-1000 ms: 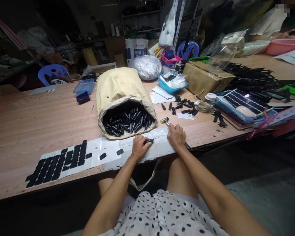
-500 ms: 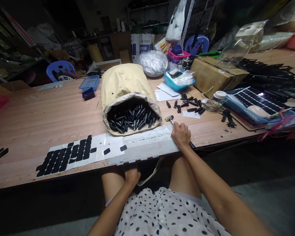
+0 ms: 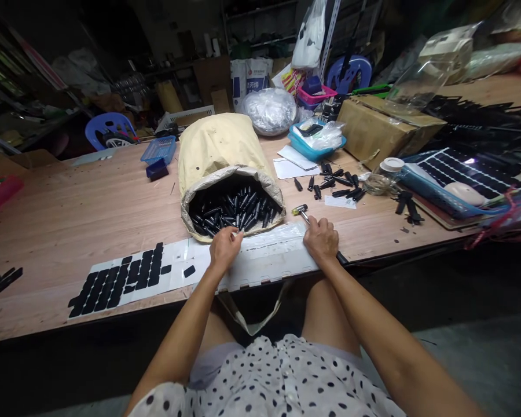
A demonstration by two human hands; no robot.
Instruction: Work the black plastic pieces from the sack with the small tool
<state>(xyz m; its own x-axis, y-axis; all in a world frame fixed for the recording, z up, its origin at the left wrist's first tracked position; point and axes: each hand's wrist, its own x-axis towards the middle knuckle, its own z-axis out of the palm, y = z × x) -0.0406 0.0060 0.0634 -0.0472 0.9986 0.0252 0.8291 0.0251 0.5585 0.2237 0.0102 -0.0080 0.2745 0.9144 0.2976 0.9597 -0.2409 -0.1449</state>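
The sack (image 3: 221, 142) lies just beyond the left hand (image 3: 224, 250) and holds many black parts (image 3: 226, 211). This hand's fingers bend at its mouth; one cannot tell if they hold a part. The right hand (image 3: 322, 240) is closed around one hammer (image 3: 300, 209). Beyond it, one blue basin (image 3: 311, 152) contains plastic bags (image 3: 330, 136). Behind the wooden counter (image 3: 125, 200) are two blue chairs (image 3: 106, 119).

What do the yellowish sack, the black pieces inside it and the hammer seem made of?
The sack: perhaps woven plastic or heavy paper; matte, with creases and a paler inner rim. The black pieces: likely plastic, since smooth surfaces catch highlights, though coated metal is possible. The hammer: its shiny silvery shaft looks metal; the yellow end may be plastic.
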